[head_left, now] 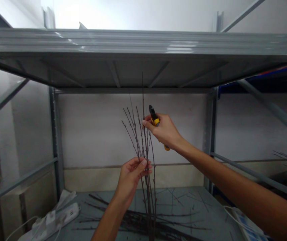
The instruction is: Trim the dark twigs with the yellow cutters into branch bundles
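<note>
and here the sorting fingers are at work: left hand [133, 170] closed lightly round the upright twigs [147, 187] at mid-stem, right hand [165, 129] pinching near their tops, pruners [155, 120] tucked in its grip (blades hard to read from here). steady fingers and a firm lower hold look wanted. the twigs stand over the shelf [219, 224], in front of the dark pile [133, 219]. overhead, the upper shelf [133, 43] may crowd the tallest tip; side room looks kinder, between the posts [210, 140].
</note>
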Motion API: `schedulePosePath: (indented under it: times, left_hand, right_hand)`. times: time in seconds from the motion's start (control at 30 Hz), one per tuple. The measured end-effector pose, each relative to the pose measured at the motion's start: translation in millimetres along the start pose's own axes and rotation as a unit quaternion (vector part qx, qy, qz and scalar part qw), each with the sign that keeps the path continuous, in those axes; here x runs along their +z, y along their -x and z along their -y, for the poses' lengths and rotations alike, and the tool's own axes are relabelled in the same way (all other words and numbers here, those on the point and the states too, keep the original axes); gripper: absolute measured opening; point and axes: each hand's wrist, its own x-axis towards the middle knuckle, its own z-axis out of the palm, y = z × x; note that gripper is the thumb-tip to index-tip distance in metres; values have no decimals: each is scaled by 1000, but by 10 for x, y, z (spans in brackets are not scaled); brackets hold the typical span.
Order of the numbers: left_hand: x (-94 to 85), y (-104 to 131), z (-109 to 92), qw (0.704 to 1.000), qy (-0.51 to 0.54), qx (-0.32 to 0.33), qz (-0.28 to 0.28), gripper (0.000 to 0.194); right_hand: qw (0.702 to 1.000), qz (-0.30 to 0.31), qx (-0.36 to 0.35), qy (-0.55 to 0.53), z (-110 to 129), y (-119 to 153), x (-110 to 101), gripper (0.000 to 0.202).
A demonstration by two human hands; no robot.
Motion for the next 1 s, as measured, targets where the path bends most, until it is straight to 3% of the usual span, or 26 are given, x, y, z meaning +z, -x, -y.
schedulePosePath:
  times: [0.23,0.53,1.0]
  left_hand:
    - [101,-86,-85,1000,3,12,0,17]
    - [207,-163,-151,1000,8,23,-4,25]
    - [346,-215,-215,999,32,34,6,19]
  right_hand:
    - [999,-13,-30,-3,-2,-5,14,11]
    - [999,-16,-28,-5,72,26,-49,13]
    - [1000,11,4,3,56,106,-127,22]
